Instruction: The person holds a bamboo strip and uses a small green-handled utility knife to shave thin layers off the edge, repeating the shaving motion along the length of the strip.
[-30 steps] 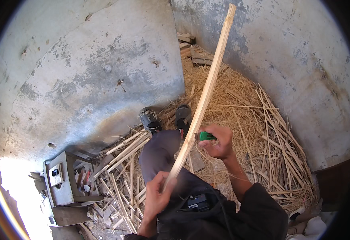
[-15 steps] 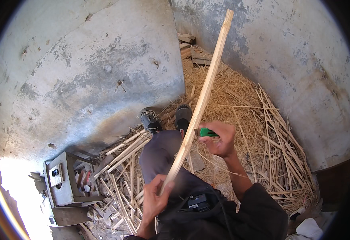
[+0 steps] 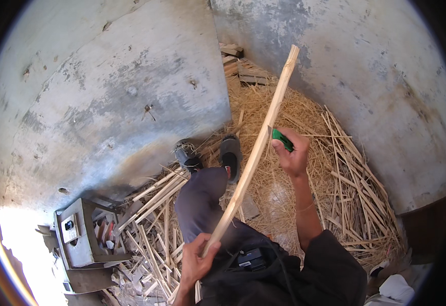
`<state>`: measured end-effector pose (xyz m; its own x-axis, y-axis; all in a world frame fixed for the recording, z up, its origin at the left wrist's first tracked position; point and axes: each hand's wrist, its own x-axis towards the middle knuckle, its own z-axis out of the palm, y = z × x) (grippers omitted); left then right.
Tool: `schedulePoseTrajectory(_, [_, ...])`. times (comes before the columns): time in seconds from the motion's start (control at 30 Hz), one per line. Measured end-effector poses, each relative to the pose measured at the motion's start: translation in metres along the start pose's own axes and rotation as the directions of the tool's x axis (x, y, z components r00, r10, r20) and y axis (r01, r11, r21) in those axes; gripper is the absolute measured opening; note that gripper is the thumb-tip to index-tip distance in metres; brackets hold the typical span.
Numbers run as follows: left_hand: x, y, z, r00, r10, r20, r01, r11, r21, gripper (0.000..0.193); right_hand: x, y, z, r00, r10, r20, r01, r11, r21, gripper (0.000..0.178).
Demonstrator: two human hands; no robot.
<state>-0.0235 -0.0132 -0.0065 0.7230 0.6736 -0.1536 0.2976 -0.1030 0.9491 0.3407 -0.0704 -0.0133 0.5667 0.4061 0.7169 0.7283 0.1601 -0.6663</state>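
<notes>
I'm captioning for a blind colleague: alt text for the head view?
A person's left hand grips the lower end of a long, pale wooden stick; the right hand holds a green-handled blade at its edge, above straw-coloured strands.

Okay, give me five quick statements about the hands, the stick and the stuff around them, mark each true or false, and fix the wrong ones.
1. The left hand grips the near end of the wooden stick. True.
2. Both hands grip the stick's near end. False: the right hand holds a green-handled cutter, farther along the stick.
3. Bare feet show beyond the knee. False: dark shoes show there.
4. Strips of wood lie heaped on the picture's right side. True.
5. A grey box-like stand is on the picture's right. False: it is on the left.
</notes>
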Motion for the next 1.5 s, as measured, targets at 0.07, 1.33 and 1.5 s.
schedulePoseTrajectory(0.07, [0.000,-0.005,-0.002,1.000,-0.001,-0.011,0.001,1.000,0.009,0.018,0.004,-0.003,-0.002,0.999,-0.002,0.034,0.004,0.998,-0.056,0.039])
schedulePoseTrajectory(1.33, [0.025,-0.028,-0.025,0.999,-0.035,0.039,0.033,0.999,0.031,0.021,-0.047,0.071,0.013,0.512,0.595,0.619,-0.826,0.143,0.546,0.045])
schedulePoseTrajectory(1.5, [0.038,-0.012,-0.017,1.000,0.014,0.028,-0.013,0.999,-0.050,0.019,-0.033,0.008,0.020,0.749,0.492,0.443,-0.653,0.438,0.618,0.043])
